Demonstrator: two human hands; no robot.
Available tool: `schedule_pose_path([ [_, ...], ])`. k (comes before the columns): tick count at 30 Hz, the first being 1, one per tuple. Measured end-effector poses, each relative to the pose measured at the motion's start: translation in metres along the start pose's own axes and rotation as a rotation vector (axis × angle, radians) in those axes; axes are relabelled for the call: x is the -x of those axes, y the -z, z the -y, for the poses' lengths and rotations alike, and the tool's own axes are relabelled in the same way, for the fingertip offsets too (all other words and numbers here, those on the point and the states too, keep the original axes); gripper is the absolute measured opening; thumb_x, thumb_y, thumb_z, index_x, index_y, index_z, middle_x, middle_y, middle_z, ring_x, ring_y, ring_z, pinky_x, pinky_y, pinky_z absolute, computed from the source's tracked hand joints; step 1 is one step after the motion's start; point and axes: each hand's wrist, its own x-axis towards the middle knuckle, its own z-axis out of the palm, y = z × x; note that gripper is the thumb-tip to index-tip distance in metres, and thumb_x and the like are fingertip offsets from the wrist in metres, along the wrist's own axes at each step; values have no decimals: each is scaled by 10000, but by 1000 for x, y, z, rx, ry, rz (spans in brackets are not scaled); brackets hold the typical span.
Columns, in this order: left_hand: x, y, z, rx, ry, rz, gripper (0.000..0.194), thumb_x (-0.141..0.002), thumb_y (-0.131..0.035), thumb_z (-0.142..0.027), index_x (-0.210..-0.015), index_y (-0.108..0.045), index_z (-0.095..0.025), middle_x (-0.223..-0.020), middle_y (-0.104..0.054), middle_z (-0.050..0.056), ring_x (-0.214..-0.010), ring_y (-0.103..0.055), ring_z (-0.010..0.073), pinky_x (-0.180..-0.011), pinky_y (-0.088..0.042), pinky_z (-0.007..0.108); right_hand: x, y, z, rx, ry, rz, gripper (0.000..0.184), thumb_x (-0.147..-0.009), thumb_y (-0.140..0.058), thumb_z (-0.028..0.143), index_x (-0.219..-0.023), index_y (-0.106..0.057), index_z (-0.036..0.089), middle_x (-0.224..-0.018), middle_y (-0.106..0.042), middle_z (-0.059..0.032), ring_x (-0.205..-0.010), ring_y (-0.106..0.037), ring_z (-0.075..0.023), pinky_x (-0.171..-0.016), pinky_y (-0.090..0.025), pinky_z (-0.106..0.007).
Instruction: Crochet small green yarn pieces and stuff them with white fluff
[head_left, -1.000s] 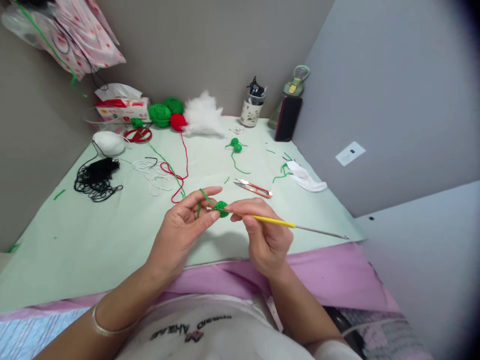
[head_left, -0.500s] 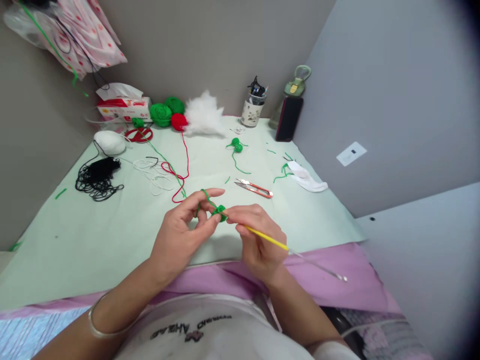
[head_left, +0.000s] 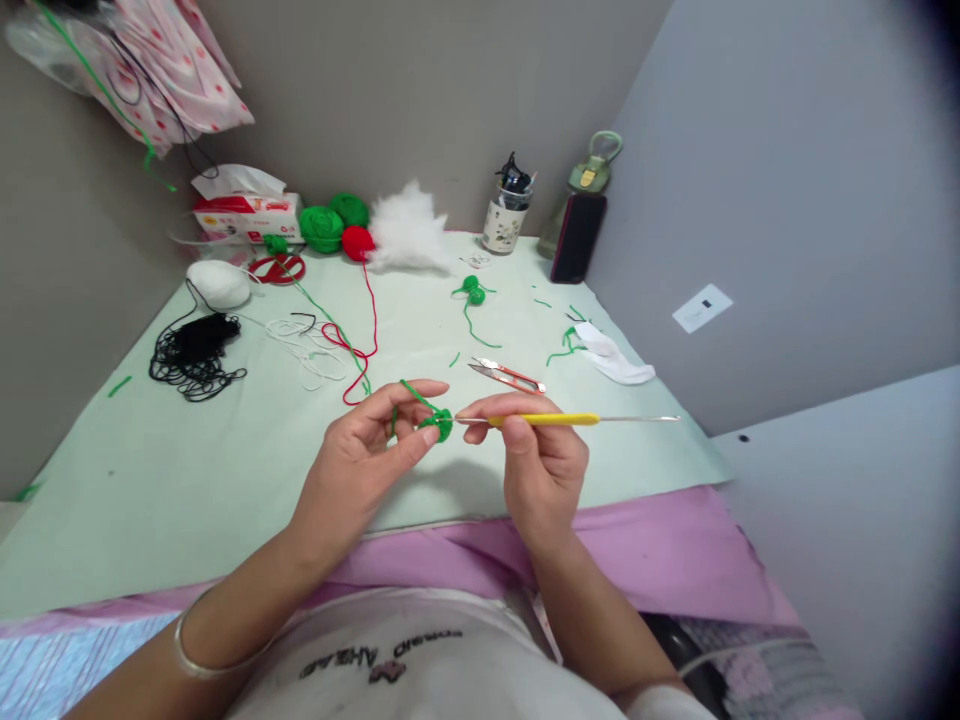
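Note:
My left hand [head_left: 367, 455] pinches a small green crochet piece [head_left: 439, 424] between thumb and fingers, with the green yarn [head_left: 411, 392] looped over its forefinger. My right hand [head_left: 536, 460] grips a yellow-handled crochet hook [head_left: 547, 420], held level, its tip at the green piece and its metal tail pointing right. Both hands hover above the near edge of the pale green table [head_left: 225, 470].
Red thread snips [head_left: 506, 375] lie just beyond my hands. Farther back are black yarn [head_left: 193, 350], a white ball [head_left: 217, 284], green and red yarn balls [head_left: 334, 225], white stuffing [head_left: 409, 235], a tissue box [head_left: 244, 215], a pen cup [head_left: 504, 220], a bottle and phone [head_left: 577, 235].
The hook swung from level to tilted down-right and back to level. My right hand shifted slightly right; the left hand kept its pinch on the green piece.

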Motion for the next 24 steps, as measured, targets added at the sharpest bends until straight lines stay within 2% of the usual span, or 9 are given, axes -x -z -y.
schedule_pose_path([
  [4,1,1,-1,-54,-22,-6,275,-907,-768,-238,-1171,-803,-308,-886,-661,-12,-747,-535,134,-731,-443,283,0,1,2,50,14,28,214,-1074,-575,231,-1059,-787,254,-966,-788,-31,-750,-728,-139,-682,-626,-304],
  [12,4,-2,-12,-218,-137,-28,219,-895,-738,-180,-1059,-811,-306,-869,-653,-28,-691,-526,121,-694,-433,284,1,6,5,191,158,106,230,-1072,-548,200,-1150,-752,269,-997,-792,-38,-807,-732,-168,-715,-628,-342],
  [18,5,-2,-12,-253,-205,-22,268,-900,-728,-153,-1093,-825,-312,-895,-681,-21,-675,-522,125,-743,-463,296,0,7,6,259,253,178,229,-1049,-567,148,-1176,-735,237,-1006,-798,-65,-935,-756,-208,-784,-640,-379],
  [22,3,0,-9,-148,-90,-2,307,-910,-768,-221,-1196,-807,-326,-867,-652,-25,-725,-535,129,-726,-455,272,-1,3,1,176,166,98,213,-1069,-547,187,-1117,-743,256,-979,-796,-41,-773,-738,-165,-686,-633,-334],
  [24,2,0,-8,-45,-27,5,360,-903,-798,-247,-1252,-785,-337,-882,-645,-28,-785,-555,129,-756,-463,254,1,2,-1,199,185,78,216,-1069,-550,191,-1128,-744,266,-974,-795,-38,-757,-738,-165,-673,-635,-332],
])
